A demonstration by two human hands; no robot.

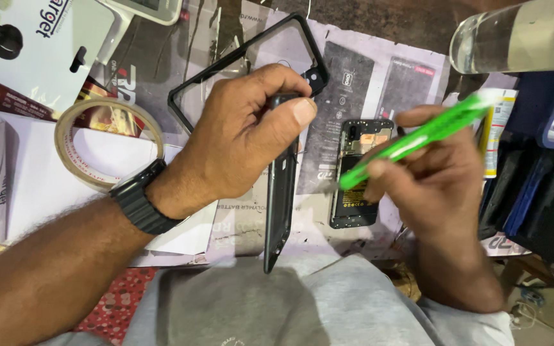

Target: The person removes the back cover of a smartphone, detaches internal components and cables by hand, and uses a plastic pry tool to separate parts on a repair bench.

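My left hand [245, 138] grips a thin black phone panel [281, 198], held on edge with its lower end pointing toward me. A black watch [139, 195] sits on that wrist. My right hand [434, 176] holds a bright green plastic tool [418, 138], its tip close to the panel's right side. Under the tool lies an opened phone body [357, 211] with its insides showing. A black phone case frame [206, 83] lies on the paper behind my left hand.
A roll of tan tape [72, 122] lies at the left on white paper. Printed cartons fill the upper left. A clear bottle [514, 38] lies at the upper right above blue and black boxes [540, 192]. My grey trouser knee [277, 307] is at the bottom.
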